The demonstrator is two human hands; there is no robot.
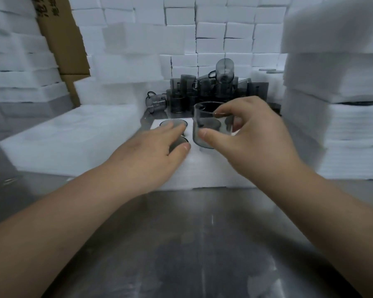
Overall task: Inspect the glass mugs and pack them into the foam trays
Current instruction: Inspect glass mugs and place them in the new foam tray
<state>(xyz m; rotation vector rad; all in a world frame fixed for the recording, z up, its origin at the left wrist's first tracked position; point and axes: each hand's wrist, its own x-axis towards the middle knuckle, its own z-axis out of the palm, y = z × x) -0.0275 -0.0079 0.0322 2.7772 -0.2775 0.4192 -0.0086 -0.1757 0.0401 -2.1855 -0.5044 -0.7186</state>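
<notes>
We are gripping smoky grey glass mug (211, 125) in right hand (248, 136), just above white foam tray (205, 168). Left hand (155, 153) is lying flat on two seated mugs (173, 123). Packing barely begun, we are judging: heap of grey mugs (202, 89) waiting behind.

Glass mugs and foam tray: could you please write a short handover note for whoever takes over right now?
Left hand: flat, pressing on two seated mugs in the left of the foam tray.
Right hand: holds the current mug by rim and side over the tray's right part; not clearly seated.
Done: two mugs look packed.
Left: seat this mug, then inspect and pack the mug pile behind the tray.
</notes>
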